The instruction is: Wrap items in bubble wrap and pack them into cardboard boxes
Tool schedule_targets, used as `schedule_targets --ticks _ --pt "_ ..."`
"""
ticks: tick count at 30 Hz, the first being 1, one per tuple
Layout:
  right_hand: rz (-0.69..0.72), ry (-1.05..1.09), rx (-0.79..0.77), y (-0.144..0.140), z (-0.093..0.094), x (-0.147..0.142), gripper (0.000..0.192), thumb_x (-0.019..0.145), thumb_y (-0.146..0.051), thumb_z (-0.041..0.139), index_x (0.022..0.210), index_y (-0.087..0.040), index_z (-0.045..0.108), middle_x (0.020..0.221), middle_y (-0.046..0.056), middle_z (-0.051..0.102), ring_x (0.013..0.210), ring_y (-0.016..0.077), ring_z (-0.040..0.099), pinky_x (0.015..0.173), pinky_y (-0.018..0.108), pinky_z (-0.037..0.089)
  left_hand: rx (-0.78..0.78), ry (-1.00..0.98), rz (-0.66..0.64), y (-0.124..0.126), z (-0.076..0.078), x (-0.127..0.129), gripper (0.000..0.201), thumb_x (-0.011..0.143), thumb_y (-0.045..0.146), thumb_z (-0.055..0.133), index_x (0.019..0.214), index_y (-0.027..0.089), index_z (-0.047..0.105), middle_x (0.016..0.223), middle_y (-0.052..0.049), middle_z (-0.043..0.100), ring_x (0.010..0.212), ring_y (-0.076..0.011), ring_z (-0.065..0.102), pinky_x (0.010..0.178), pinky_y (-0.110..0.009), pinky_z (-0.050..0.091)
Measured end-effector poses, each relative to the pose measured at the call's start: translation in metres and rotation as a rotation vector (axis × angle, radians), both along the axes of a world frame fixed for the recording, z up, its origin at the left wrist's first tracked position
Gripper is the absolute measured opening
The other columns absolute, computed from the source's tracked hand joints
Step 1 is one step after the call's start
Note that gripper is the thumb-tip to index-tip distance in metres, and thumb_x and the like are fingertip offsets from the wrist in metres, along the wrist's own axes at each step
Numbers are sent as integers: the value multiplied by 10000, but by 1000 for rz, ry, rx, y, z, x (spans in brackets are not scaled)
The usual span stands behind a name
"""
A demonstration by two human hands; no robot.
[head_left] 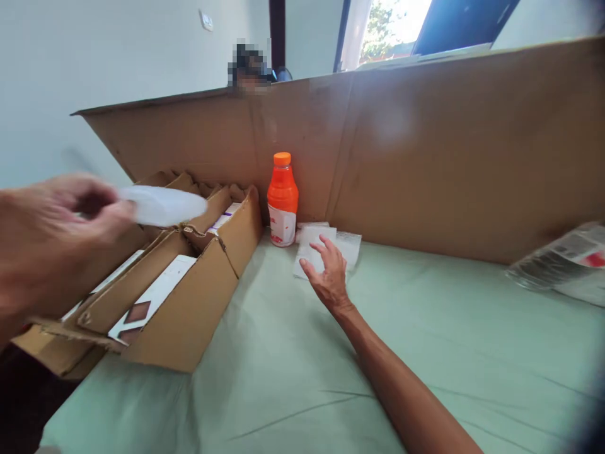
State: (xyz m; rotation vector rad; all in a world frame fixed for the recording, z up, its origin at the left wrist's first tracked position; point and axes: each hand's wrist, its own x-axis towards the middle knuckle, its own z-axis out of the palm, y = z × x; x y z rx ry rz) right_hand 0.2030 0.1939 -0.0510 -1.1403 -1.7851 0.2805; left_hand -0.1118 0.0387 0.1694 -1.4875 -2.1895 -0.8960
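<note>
A tall cardboard sheet (425,157) stands upright across the far side of the scene, creased in vertical folds, forming a wall behind everything else. In front of it spreads a pale green sheet (331,378), lightly wrinkled, covering the surface on which the things lie; whether a bed or a table lies beneath cannot be told.

At left rests an open cardboard box (189,315), its flaps raised, with flat white packages (151,296) lying inside its compartments. At the far right edge lies a clear plastic-wrapped bundle (562,261) with dark print and a red mark.

The left hand (51,246), large and blurred in the near foreground, is closed around the end of a white plastic bottle (165,205), held roughly level above the open box.

An orange bottle (282,198) with an orange cap and a white label stands upright against the cardboard sheet, just beside the box's far corner.

The right hand (328,271), at the end of an outstretched bare forearm, is open with fingers spread and rests palm down on a small stack of white paper packets (347,246). These packets lie flat on the green sheet, just right of the orange bottle's base, near the foot of the cardboard sheet.
</note>
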Motion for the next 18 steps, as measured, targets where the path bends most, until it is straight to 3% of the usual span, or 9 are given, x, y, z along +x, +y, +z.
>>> schedule_targets --ticks 2,4,5,7,9,11,14,16,18 --pt "214 145 41 -25 36 -3 662 883 -630 618 1438 -288 507 1560 104 475 1440 335 422 1171 559 329 68 10 -282 1 -10 46 219 834 447 591 821 243 670 714 50 657 611 -137 542 609 -291 423" --pt "432 210 42 -53 66 -3 864 827 -678 678 1550 -321 369 1596 76 434 1459 338 406 1177 539 355 -36 -66 -656 10 -26 85 157 842 326 572 752 224 649 702 28 679 604 -124 573 572 -267 441" --pt "507 192 32 -65 76 -2 894 805 -662 717 1557 -330 365 1578 72 462 1429 344 448 1154 529 393 -92 -119 -774 14 -35 99 137 846 290 571 753 221 645 704 19 689 617 -123 593 588 -261 461" --pt "602 74 20 -80 85 1 750 835 -555 743 1499 -340 469 1448 70 601 1277 334 593 1057 496 488 -192 -202 -951 21 -49 113 117 859 253 569 777 216 644 737 3 712 661 -126 630 645 -259 501" --pt "567 -62 70 -76 83 5 486 909 -433 678 1378 -336 597 1256 64 718 1091 301 685 957 461 534 -251 -250 -1012 27 -52 108 93 862 252 586 891 210 663 844 -15 745 759 -138 669 727 -264 529" --pt "366 -128 182 -53 74 10 378 957 -395 586 1323 -315 636 1183 77 741 1050 298 688 951 465 517 -218 -256 -935 37 -44 82 231 853 281 605 1064 204 662 970 -35 756 860 -157 686 776 -272 537" --pt "-88 -224 269 5 50 17 531 961 -486 532 1429 -235 546 1384 157 630 1262 371 568 1056 550 410 -38 -203 -573 71 -19 11 399 832 338 592 1199 189 640 1034 -53 746 894 -182 674 792 -289 528" --pt "-242 -387 192 42 26 19 652 945 -551 518 1478 -178 481 1493 213 520 1349 420 474 1061 598 376 -41 -157 -279 103 -6 -46 361 785 302 593 1111 181 688 987 -49 744 877 -187 652 783 -284 514" --pt "-236 -564 76 68 -4 20 632 959 -552 467 1462 -171 490 1491 229 515 1350 418 465 1021 595 406 -186 -151 -31 130 -2 -98 231 693 228 613 893 184 720 749 -4 701 745 -165 608 706 -261 485"
